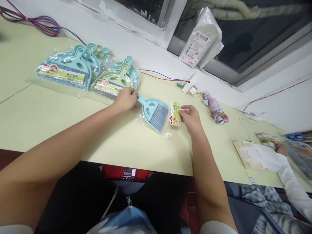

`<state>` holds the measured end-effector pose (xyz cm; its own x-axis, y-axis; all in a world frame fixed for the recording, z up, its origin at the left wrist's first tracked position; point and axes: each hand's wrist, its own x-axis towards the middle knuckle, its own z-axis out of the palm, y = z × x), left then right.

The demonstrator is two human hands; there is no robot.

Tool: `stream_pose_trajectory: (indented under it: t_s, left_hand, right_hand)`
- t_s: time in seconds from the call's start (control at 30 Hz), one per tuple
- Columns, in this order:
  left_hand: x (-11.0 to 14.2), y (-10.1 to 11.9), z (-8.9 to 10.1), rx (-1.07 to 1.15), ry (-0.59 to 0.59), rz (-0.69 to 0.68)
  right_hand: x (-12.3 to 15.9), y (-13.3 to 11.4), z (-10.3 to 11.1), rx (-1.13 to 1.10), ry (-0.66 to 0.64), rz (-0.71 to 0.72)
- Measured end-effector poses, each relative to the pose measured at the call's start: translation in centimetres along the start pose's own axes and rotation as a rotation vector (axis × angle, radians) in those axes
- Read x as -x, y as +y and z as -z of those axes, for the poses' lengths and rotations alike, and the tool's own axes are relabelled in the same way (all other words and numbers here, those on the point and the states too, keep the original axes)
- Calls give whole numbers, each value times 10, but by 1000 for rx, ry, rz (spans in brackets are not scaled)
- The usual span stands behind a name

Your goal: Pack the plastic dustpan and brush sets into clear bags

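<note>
My left hand is closed around the handle of a small light-blue hand brush that lies in a clear plastic bag on the pale green table. The brush's grey bristles point toward my right. My right hand pinches a small colourful printed label card right beside the bristles, at the mouth of the bag. Behind my left hand lies a bagged green dustpan set on top of others.
A second pile of bagged blue dustpan sets lies at the far left. A folded patterned cloth sits right of my hands. A white plastic bag leans on the window. Coloured wires trail along the wall. Another person's sleeve is at the right edge.
</note>
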<state>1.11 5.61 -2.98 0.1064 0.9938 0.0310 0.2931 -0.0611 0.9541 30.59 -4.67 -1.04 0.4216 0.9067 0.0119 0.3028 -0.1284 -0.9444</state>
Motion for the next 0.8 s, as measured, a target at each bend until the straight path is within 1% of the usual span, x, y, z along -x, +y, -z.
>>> stream_pose_trajectory:
  t_s: [0.07,0.1,0.13,0.17,0.23,0.3,0.37,0.4,0.5,0.67,0.73,0.8]
  left_hand:
    - [8,11,9,-241,82,-205]
    - [14,17,12,-316,142,-290]
    - [22,25,13,-366,166,-356]
    - [30,32,11,-407,163,-404]
    - [47,44,2,-505,78,-474]
    - [63,52,-15,-628,-98,-514]
    - [73,54,-33,-746,-272,-512]
    - [75,54,-41,-792,-317,-494]
    - [74,54,-55,-863,-357,-463]
    - [67,59,-56,-833,-414,-415]
    - [67,60,-55,-793,-435,-387]
    - [69,58,-55,-709,-478,-321]
  right_hand:
    - [0,0,-1,-48,-47,-58]
    - [0,0,-3,-77,-65,-91]
    - [1,0,-4,-107,-79,-123]
    - [1,0,-5,-138,-93,-153]
    - [0,0,-7,-193,-117,-205]
    - [-1,2,-8,-239,-135,-243]
    - [-3,4,-9,-270,-150,-272]
    - [-4,5,-9,-279,-161,-284]
    - [-5,6,-10,-278,-197,-316]
    - [-5,5,-7,-262,-257,-347]
    - [-5,4,-5,-247,-272,-349]
    - [-5,3,-2,-235,-287,-348]
